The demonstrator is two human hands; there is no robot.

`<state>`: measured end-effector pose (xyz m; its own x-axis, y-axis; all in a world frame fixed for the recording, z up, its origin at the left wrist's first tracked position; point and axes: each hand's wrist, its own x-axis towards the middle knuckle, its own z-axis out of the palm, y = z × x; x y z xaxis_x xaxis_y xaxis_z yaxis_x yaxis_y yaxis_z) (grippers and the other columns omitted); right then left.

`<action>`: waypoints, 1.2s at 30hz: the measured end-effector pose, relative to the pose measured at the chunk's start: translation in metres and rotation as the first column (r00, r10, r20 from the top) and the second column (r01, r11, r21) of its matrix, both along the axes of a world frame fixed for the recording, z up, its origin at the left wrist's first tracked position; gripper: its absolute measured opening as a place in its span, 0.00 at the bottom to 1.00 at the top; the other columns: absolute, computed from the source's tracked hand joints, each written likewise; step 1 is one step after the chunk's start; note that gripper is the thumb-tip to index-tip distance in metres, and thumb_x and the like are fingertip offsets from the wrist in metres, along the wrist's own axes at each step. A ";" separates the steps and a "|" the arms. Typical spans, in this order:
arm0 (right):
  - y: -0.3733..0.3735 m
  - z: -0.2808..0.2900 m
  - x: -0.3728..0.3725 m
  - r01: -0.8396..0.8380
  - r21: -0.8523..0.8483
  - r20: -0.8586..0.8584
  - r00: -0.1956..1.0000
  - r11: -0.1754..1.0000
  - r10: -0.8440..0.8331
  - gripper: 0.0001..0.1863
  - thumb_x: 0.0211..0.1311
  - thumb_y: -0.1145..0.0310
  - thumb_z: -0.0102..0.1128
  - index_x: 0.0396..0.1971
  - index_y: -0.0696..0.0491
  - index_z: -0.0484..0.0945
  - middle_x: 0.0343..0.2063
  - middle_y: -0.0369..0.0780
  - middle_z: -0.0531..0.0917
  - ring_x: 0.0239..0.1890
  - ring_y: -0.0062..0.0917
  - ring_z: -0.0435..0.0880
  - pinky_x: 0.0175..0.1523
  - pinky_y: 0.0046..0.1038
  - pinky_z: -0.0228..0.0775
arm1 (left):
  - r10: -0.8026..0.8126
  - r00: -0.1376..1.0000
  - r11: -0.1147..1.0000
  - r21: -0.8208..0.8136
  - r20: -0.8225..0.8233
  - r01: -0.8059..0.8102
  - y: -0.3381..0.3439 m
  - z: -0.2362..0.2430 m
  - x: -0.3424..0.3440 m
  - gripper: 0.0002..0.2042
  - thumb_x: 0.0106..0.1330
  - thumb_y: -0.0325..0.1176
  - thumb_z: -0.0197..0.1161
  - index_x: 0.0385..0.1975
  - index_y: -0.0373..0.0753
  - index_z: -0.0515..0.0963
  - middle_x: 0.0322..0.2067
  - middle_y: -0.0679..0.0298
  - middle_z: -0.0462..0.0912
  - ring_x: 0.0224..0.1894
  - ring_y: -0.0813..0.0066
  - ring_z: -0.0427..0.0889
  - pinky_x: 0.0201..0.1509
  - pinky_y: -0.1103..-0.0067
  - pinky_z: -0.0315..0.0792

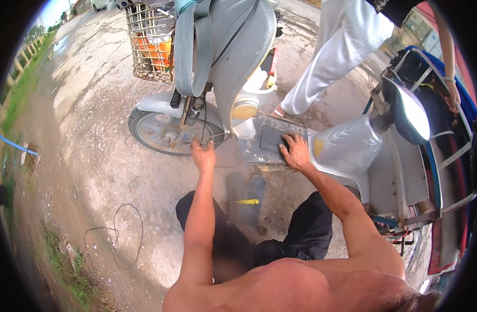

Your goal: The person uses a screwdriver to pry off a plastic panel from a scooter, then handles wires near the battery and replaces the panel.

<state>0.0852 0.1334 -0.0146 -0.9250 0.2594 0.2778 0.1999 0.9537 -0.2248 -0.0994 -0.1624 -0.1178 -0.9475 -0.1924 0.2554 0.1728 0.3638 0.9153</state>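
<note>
My left hand (202, 152) pinches a thin cable (215, 135) beside the scooter's front wheel (144, 132), under the grey front fairing (251, 47). My right hand (295, 151) lies with fingers apart on a dark rectangular panel (271, 134) in the scooter's floorboard (251, 151). A yellow-handled screwdriver (247, 202) lies on a dark flat piece on the ground between my knees. A cream container (246, 106) sits behind the fairing, and a grey strap (196, 73) hangs from the front.
A wire basket (142, 47) with orange items is at the front. A person in white trousers (327, 62) stands beyond the scooter, a hand (452, 99) on a framed seat at right, near the saddle (405, 109). A loose wire (137, 234) lies at lower left; grass edges the path (27, 78).
</note>
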 end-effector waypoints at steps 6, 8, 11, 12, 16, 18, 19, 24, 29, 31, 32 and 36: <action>-0.004 -0.005 0.002 -0.001 -0.016 -0.045 0.999 1.000 0.000 0.25 0.67 0.51 0.60 0.58 0.49 0.79 0.59 0.42 0.77 0.63 0.42 0.74 0.67 0.44 0.64 | 0.000 0.998 0.999 -0.049 0.059 0.003 0.024 0.040 -0.019 0.15 0.60 0.37 0.72 0.44 0.36 0.83 0.44 0.47 0.82 0.48 0.45 0.80 0.52 0.58 0.74; 0.002 -0.006 0.008 0.016 -0.036 -0.052 0.999 0.999 -0.017 0.24 0.67 0.52 0.60 0.58 0.49 0.80 0.59 0.43 0.78 0.62 0.42 0.74 0.67 0.43 0.64 | -0.065 0.998 0.998 -0.016 -0.018 0.064 0.035 0.038 -0.012 0.13 0.62 0.35 0.70 0.43 0.35 0.82 0.42 0.47 0.82 0.46 0.48 0.81 0.51 0.61 0.74; -0.010 -0.003 0.000 -0.007 -0.064 -0.086 0.996 0.998 0.002 0.24 0.67 0.52 0.60 0.58 0.49 0.80 0.59 0.43 0.78 0.62 0.42 0.74 0.67 0.43 0.64 | -0.125 0.979 0.989 0.056 -0.161 0.136 0.014 0.020 -0.010 0.08 0.68 0.33 0.66 0.37 0.33 0.81 0.33 0.54 0.84 0.36 0.61 0.82 0.43 0.69 0.75; -0.011 -0.002 -0.002 -0.009 -0.059 -0.089 0.996 0.998 0.004 0.24 0.67 0.52 0.60 0.58 0.49 0.80 0.59 0.43 0.78 0.62 0.42 0.74 0.67 0.43 0.64 | -0.204 0.977 0.964 0.158 -0.067 0.212 0.003 0.010 -0.004 0.09 0.70 0.33 0.66 0.34 0.33 0.79 0.29 0.58 0.83 0.32 0.67 0.81 0.40 0.72 0.74; 0.004 -0.009 0.007 0.018 -0.055 -0.059 0.998 0.998 -0.021 0.24 0.67 0.53 0.60 0.57 0.51 0.80 0.59 0.44 0.78 0.62 0.43 0.74 0.67 0.43 0.64 | -0.366 0.925 0.903 0.278 0.098 0.328 -0.037 -0.014 0.034 0.11 0.72 0.34 0.64 0.30 0.33 0.77 0.22 0.68 0.78 0.25 0.80 0.77 0.33 0.78 0.72; -0.001 -0.011 0.001 -0.001 -0.057 -0.065 0.998 0.998 -0.003 0.24 0.67 0.53 0.60 0.57 0.51 0.80 0.59 0.44 0.78 0.62 0.43 0.74 0.67 0.43 0.65 | -0.307 0.932 0.947 0.155 0.193 0.280 -0.080 -0.028 0.030 0.12 0.72 0.34 0.64 0.29 0.33 0.76 0.22 0.68 0.77 0.25 0.80 0.75 0.32 0.78 0.71; -0.001 -0.009 -0.002 -0.008 -0.060 -0.070 0.998 0.998 0.004 0.24 0.67 0.53 0.60 0.57 0.51 0.80 0.59 0.44 0.78 0.63 0.43 0.74 0.67 0.43 0.64 | -0.223 0.959 0.969 0.144 0.174 0.200 -0.096 -0.029 0.029 0.12 0.72 0.34 0.64 0.27 0.33 0.76 0.22 0.69 0.77 0.24 0.81 0.73 0.32 0.78 0.69; 0.010 -0.012 -0.003 -0.019 -0.024 -0.051 0.999 1.000 0.018 0.24 0.68 0.53 0.60 0.58 0.50 0.79 0.60 0.44 0.78 0.63 0.43 0.74 0.68 0.43 0.63 | 0.073 0.980 0.997 0.003 0.184 -0.074 -0.189 -0.016 0.017 0.18 0.74 0.42 0.60 0.26 0.34 0.77 0.22 0.69 0.73 0.27 0.81 0.67 0.32 0.76 0.65; 0.013 -0.027 0.003 -0.035 0.000 -0.076 0.996 0.999 0.035 0.22 0.68 0.53 0.59 0.56 0.50 0.80 0.58 0.43 0.79 0.62 0.43 0.75 0.66 0.43 0.66 | 0.063 0.955 0.869 0.456 0.290 -0.195 -0.260 0.052 0.000 0.15 0.73 0.43 0.64 0.34 0.35 0.80 0.28 0.64 0.82 0.28 0.78 0.78 0.31 0.80 0.72; 0.008 -0.023 -0.002 -0.063 0.007 -0.083 0.995 0.998 0.063 0.22 0.68 0.53 0.59 0.55 0.51 0.81 0.58 0.43 0.80 0.62 0.43 0.76 0.66 0.44 0.66 | 0.082 0.962 0.892 0.411 0.259 -0.187 -0.293 0.096 -0.006 0.13 0.73 0.41 0.65 0.33 0.36 0.80 0.27 0.65 0.81 0.22 0.82 0.72 0.25 0.81 0.65; 0.006 -0.022 -0.005 -0.075 0.017 -0.086 0.993 0.997 0.076 0.22 0.68 0.53 0.59 0.55 0.51 0.81 0.58 0.43 0.80 0.61 0.43 0.76 0.66 0.43 0.66 | 0.073 0.977 0.905 0.398 0.199 -0.149 -0.310 0.113 -0.009 0.12 0.71 0.39 0.67 0.32 0.36 0.80 0.25 0.65 0.81 0.21 0.83 0.70 0.23 0.81 0.61; 0.001 -0.018 -0.009 -0.085 0.015 -0.093 0.992 0.996 0.086 0.22 0.68 0.54 0.60 0.55 0.51 0.81 0.58 0.43 0.80 0.60 0.44 0.77 0.65 0.43 0.68 | -0.021 0.996 0.905 0.426 0.086 -0.018 -0.326 0.188 -0.017 0.10 0.71 0.36 0.68 0.36 0.34 0.79 0.27 0.65 0.80 0.22 0.83 0.69 0.24 0.82 0.61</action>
